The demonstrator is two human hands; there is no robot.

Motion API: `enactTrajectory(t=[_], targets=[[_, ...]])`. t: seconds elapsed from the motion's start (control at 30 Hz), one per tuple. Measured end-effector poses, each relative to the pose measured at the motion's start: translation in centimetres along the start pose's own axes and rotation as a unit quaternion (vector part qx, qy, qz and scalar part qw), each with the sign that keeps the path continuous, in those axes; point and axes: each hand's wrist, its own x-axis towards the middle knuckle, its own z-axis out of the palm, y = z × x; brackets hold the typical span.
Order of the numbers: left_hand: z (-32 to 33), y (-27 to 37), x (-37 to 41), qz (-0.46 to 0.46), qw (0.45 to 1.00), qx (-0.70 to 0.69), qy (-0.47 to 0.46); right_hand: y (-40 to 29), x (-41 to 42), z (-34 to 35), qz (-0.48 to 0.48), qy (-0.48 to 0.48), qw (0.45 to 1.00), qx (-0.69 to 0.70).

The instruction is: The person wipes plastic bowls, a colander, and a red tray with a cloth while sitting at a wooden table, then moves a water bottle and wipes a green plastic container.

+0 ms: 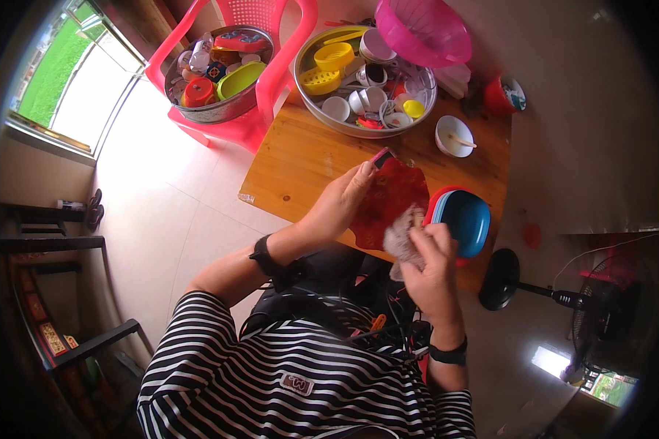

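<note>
My left hand [338,200] grips the edge of a flat dark red piece with a wavy outline [395,192]; its exact kind is not clear. At its upper edge shows a small pink-rimmed dark part. My right hand [431,260] is closed on a crumpled greyish cloth [401,238], which lies against the lower right of the red piece. Just right of the cloth, a stack of plastic bowls or trays stands on the wooden table, a blue one [469,219] on top and a red one beneath.
A metal basin [362,131] of cups, bowls and yellow dishes stands on the wooden table [291,159], near a pink basket [425,33]. A white bowl [454,136] holds a stick-like utensil. Another filled basin [214,114] rests on a pink chair [266,93]. A fan [593,302] stands right.
</note>
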Motion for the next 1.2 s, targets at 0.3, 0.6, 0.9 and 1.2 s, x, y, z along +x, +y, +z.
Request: enactTrajectory(t=[0.3, 0.6, 0.9, 1.2], targets=[[-0.6, -0.6, -0.1, -0.013, 1.000, 0.014, 0.018, -1.8, 0.5, -1.1, -0.058, -0.135, 0.989, -0.020], [-0.5, 0.7, -0.1, -0.013, 0.996, 0.084, 0.008, -0.8, 0.1, -0.6, -0.034, -0.075, 0.991, -0.109], [-0.5, -1.7, 0.0, -0.042, 0.983, 0.154, -0.088, 0.4, 0.4, 0.1, -0.030, -0.063, 0.982, -0.174], [-1.6, -4.2, 1.4, 0.007, 0.980, 0.192, -0.051, -0.4, 0.4, 0.3, -0.034, -0.002, 0.995, -0.093]])
